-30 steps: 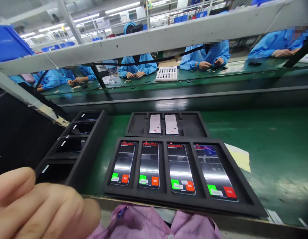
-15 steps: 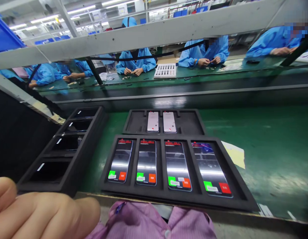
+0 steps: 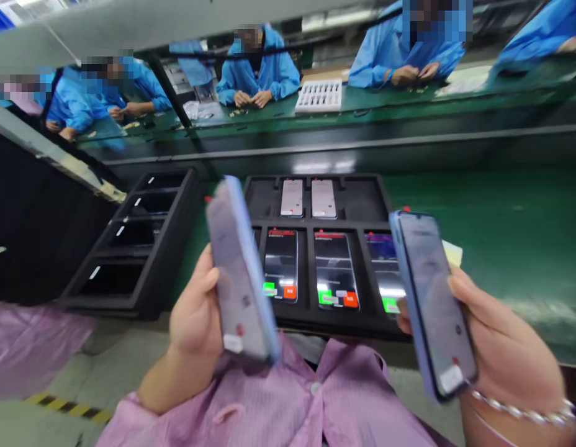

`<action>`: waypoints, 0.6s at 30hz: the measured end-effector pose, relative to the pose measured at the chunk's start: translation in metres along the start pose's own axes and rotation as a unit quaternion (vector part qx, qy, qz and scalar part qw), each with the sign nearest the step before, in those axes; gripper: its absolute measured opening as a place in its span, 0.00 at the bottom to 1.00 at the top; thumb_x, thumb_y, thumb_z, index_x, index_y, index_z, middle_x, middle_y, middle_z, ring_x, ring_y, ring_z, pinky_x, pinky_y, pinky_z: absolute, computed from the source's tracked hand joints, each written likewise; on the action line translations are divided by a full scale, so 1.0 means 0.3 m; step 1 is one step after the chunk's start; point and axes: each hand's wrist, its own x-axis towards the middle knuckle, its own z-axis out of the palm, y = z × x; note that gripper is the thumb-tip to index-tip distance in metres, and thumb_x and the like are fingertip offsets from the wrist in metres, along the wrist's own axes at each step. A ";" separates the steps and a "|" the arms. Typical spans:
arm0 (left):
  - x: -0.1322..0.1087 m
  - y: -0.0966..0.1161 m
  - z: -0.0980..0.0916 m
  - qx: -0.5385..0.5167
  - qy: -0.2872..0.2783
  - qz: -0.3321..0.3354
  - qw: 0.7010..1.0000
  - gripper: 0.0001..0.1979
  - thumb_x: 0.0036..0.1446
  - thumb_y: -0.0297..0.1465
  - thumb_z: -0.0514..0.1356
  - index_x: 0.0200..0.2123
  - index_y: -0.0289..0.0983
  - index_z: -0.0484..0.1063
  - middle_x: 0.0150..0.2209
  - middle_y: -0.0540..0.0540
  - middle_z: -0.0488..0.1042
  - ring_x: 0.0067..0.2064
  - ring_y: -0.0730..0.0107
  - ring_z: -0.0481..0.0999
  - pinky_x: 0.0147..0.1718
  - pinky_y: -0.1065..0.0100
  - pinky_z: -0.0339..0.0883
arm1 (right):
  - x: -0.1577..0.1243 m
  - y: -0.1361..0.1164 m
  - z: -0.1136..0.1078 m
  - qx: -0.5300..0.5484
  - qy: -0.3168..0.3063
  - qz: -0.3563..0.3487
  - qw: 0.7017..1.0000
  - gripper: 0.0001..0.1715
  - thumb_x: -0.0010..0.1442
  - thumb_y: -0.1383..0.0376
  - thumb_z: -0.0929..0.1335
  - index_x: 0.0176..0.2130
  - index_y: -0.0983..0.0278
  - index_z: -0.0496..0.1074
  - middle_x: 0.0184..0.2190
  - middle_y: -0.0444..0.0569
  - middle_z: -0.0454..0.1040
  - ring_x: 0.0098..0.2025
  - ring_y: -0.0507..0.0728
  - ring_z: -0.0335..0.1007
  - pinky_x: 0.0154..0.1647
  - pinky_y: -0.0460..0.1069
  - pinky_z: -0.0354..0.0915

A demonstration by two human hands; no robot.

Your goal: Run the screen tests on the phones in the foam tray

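My left hand (image 3: pixel 195 313) grips a blue-edged phone (image 3: pixel 239 273), held upright and blurred by motion, in front of my chest. My right hand (image 3: pixel 497 347) grips a second phone (image 3: pixel 432 304) with its screen facing me; a bracelet shows on that wrist. Both phones hang above the near edge of a black foam tray (image 3: pixel 311 320) on the green bench. The tray's slots hold lit phones (image 3: pixel 334 270) showing green and red buttons; its left slot is hidden behind the phone in my left hand.
A second black tray (image 3: pixel 362 198) behind it holds two white-screened phones (image 3: pixel 292 197). A black slotted tray (image 3: pixel 134 248) stands at the left. A yellowish paper (image 3: pixel 453 253) lies to the right. Across the line, people in blue coats work beside a white parts tray (image 3: pixel 318 96).
My left hand was up close to the camera with nothing seen in it. Now both hands are in view, each holding a phone, and the view has tilted down toward my pink shirt.
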 end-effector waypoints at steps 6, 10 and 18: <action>-0.037 -0.144 0.037 0.025 -0.007 -0.140 0.990 0.23 0.63 0.44 0.62 0.60 0.50 0.68 0.60 0.49 0.77 0.62 0.50 0.77 0.59 0.45 0.75 | -0.002 0.025 0.089 0.113 -0.015 0.137 0.984 0.40 0.52 0.33 0.72 0.56 0.50 0.71 0.56 0.50 0.78 0.53 0.72 0.79 0.44 0.62 0.81; -0.064 -0.198 0.029 0.010 -0.052 -0.128 0.990 0.34 0.51 0.44 0.71 0.59 0.47 0.66 0.58 0.45 0.77 0.62 0.46 0.77 0.58 0.48 0.76 | -0.037 0.018 0.112 0.110 -0.038 0.122 0.986 0.38 0.46 0.47 0.75 0.55 0.50 0.72 0.50 0.49 0.79 0.44 0.67 0.81 0.33 0.55 0.78; -0.084 -0.259 0.044 0.004 -0.094 -0.124 0.988 0.50 0.37 0.33 0.81 0.61 0.49 0.60 0.60 0.45 0.74 0.59 0.51 0.78 0.59 0.52 0.74 | -0.067 0.029 0.148 0.148 -0.058 0.109 0.981 0.40 0.40 0.59 0.78 0.54 0.52 0.71 0.51 0.48 0.79 0.41 0.66 0.81 0.30 0.54 0.78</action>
